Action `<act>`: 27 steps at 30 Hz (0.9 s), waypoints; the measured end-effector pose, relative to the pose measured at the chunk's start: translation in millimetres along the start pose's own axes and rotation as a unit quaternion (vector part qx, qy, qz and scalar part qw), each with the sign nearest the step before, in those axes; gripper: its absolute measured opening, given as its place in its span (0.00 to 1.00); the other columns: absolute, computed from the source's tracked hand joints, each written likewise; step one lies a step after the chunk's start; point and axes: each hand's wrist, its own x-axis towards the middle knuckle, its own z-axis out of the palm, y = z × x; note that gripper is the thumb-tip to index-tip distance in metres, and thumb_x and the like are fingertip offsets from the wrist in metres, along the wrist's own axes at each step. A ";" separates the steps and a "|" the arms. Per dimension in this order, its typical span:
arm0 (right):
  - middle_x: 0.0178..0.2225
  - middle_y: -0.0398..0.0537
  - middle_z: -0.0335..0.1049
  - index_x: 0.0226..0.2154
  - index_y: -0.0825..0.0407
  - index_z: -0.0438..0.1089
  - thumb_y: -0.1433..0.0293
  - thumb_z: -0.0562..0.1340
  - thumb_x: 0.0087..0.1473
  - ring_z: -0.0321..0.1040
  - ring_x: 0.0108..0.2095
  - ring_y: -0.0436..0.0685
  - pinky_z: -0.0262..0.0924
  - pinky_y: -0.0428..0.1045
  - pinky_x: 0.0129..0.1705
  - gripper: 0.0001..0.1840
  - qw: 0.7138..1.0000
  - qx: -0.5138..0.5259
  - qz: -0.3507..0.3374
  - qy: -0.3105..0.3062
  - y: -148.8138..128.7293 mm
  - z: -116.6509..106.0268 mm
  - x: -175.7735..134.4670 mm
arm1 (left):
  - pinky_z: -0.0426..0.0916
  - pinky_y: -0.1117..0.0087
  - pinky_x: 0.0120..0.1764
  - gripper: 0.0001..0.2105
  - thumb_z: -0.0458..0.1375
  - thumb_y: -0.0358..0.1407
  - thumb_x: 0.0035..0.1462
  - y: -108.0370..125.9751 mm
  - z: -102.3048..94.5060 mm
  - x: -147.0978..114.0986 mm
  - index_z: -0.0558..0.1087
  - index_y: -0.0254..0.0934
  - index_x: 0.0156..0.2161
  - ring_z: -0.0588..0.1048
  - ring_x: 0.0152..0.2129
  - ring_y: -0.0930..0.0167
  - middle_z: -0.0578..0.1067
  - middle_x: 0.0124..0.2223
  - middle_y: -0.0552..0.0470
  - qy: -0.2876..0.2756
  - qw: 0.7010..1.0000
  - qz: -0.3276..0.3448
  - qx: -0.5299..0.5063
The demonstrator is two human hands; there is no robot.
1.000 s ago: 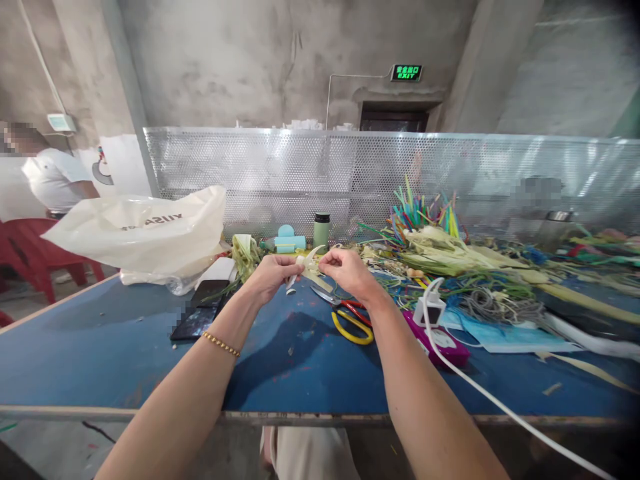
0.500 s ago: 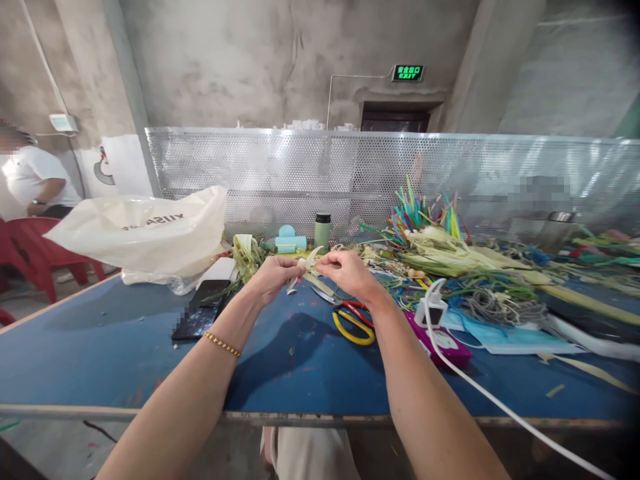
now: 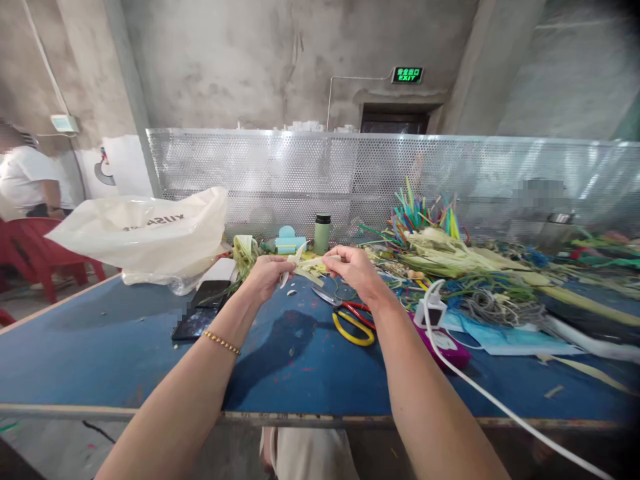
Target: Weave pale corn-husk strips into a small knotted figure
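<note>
My left hand (image 3: 270, 275) pinches a pale corn husk strip (image 3: 299, 255), whose curled ends stick out above and below the thumb and fingers. Across a small gap, my right hand (image 3: 355, 272) is closed in a pinch, with a bit of pale husk showing at its fingertips. Whether both pinch the same piece, I cannot tell. Scissors (image 3: 354, 327) with yellow and red handles lie on the blue table (image 3: 300, 373), below and beside my right hand. Beyond the fingers lie loose yellowish husk scraps.
Left are a phone (image 3: 197, 323) and a large plastic bag (image 3: 145, 230). A green bottle (image 3: 323, 235) stands behind my hands. At right lie a husk pile (image 3: 440, 250), tangled cords, a purple box (image 3: 445, 347) and a white cable (image 3: 480, 377). A person (image 3: 33, 177) sits far left.
My hands have drawn apart slightly, the left one moving left and the right one a little right. The husk strip has shifted left with my left hand.
</note>
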 end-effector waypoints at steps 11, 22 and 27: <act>0.30 0.45 0.73 0.37 0.51 0.78 0.63 0.67 0.51 0.69 0.31 0.50 0.64 0.48 0.37 0.12 0.983 0.107 -0.079 -0.125 -6.9 2.5 -5.6 | 0.64 0.74 0.23 0.03 0.62 0.21 0.42 -1.4 -4.0 3.3 0.74 0.26 0.24 0.69 0.17 0.76 0.71 0.20 0.51 -0.054 0.994 -0.063 -0.077; 0.21 0.42 0.68 0.31 0.54 0.76 0.60 0.65 0.51 0.58 0.20 0.47 0.54 0.45 0.22 0.13 0.996 0.042 -0.076 -0.015 -2.4 18.9 -2.0 | 0.64 0.72 0.25 0.07 0.70 0.28 0.41 -1.5 3.5 -4.7 0.77 0.26 0.25 0.70 0.19 0.75 0.73 0.22 0.48 -0.100 0.993 -0.041 -0.047; 0.25 0.46 0.74 0.26 0.54 0.76 0.67 0.64 0.50 0.66 0.26 0.51 0.59 0.46 0.29 0.08 0.987 -0.090 -0.122 0.047 10.3 22.8 6.3 | 0.64 0.73 0.26 0.08 0.71 0.28 0.38 1.3 6.1 -6.6 0.77 0.26 0.24 0.69 0.20 0.76 0.73 0.23 0.50 -0.095 0.994 -0.026 -0.052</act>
